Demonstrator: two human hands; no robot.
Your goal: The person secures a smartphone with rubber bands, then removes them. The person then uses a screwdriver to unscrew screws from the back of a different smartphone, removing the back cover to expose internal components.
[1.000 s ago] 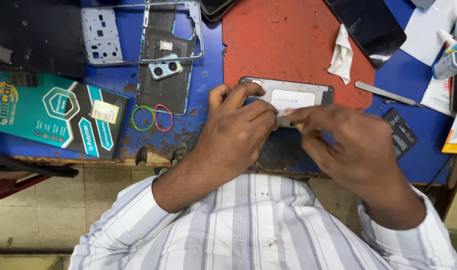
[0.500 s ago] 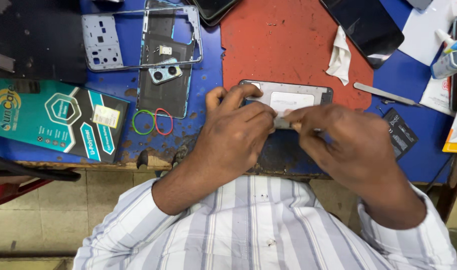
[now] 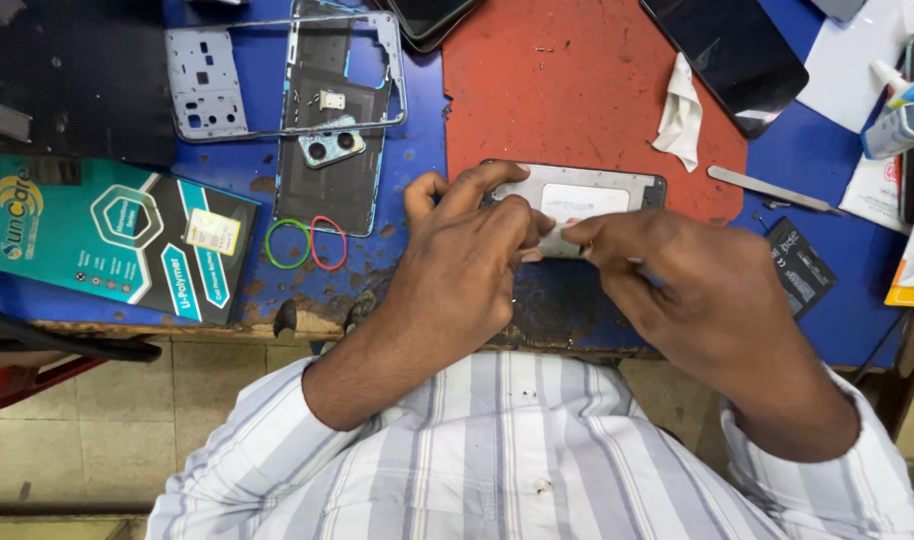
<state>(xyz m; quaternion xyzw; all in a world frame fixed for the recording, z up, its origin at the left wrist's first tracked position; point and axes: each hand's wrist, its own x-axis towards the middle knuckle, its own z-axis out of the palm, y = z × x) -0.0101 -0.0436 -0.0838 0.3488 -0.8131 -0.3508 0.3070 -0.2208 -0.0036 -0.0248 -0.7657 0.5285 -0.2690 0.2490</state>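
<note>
An opened phone body (image 3: 587,195) with a grey metal inside and a white patch lies at the near edge of the red mat (image 3: 577,90). My left hand (image 3: 467,265) rests on its left end, fingers curled over the frame. My right hand (image 3: 677,280) comes in from the right, its fingertips meeting the left hand's at a small pale piece (image 3: 555,240) pinched between them over the phone. The lower half of the phone is hidden under both hands.
A phone back cover with camera module (image 3: 332,150) and a grey mid-frame (image 3: 207,85) lie at the left back. Two rubber bands (image 3: 307,243), a teal box (image 3: 107,235), a white cloth (image 3: 680,115), a metal pry tool (image 3: 772,190), a dark screen (image 3: 722,55) and a glue tube (image 3: 902,115) surround the mat.
Both hands stay on the phone; the fingertips have shifted slightly around the small pale piece. Nothing else has moved.
</note>
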